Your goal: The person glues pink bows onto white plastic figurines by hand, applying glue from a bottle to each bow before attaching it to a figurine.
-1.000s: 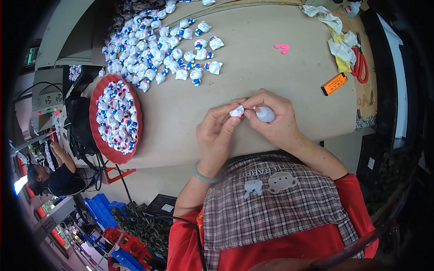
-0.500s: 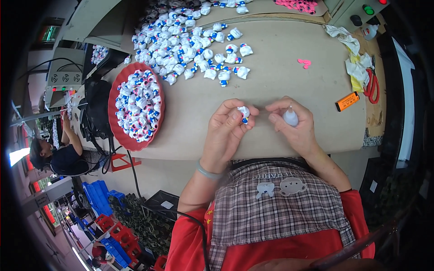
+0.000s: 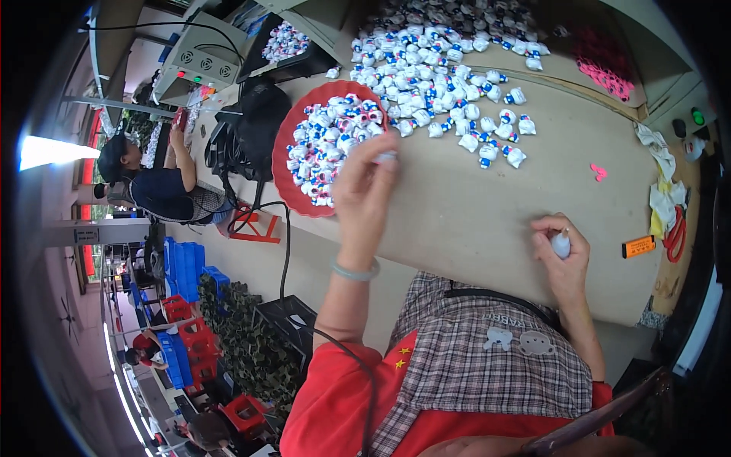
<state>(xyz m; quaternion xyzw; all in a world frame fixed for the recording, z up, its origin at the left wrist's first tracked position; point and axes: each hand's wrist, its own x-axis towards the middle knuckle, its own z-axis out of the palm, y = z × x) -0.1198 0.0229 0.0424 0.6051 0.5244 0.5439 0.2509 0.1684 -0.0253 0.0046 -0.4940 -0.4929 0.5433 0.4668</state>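
My left hand point(image 3: 367, 194) is at the right rim of a red scalloped bowl point(image 3: 282, 164) filled with small white, blue and pink toy figures. Its fingers are closed on one toy figure point(image 3: 386, 157), of which only a white bit shows. Farther right, above the table's near side, my right hand point(image 3: 567, 266) is wrapped round a small white squeeze bottle point(image 3: 561, 244) with a thin tip pointing up. A heap of similar toy figures point(image 3: 426, 84) spreads over the far part of the table.
Small pink pieces point(image 3: 598, 173) lie on the table's right. Beyond them are an orange box point(image 3: 638, 247), red-handled scissors point(image 3: 675, 240) and crumpled tissue point(image 3: 659, 160). A pink pile point(image 3: 607, 78) sits far right. Black cables point(image 3: 288, 251) run left of me; a co-worker point(image 3: 164, 194) sits farther left.
My left hand has moved left with the toy figure, from beside the right hand to the bowl. The hands are now far apart, and the view has turned left.
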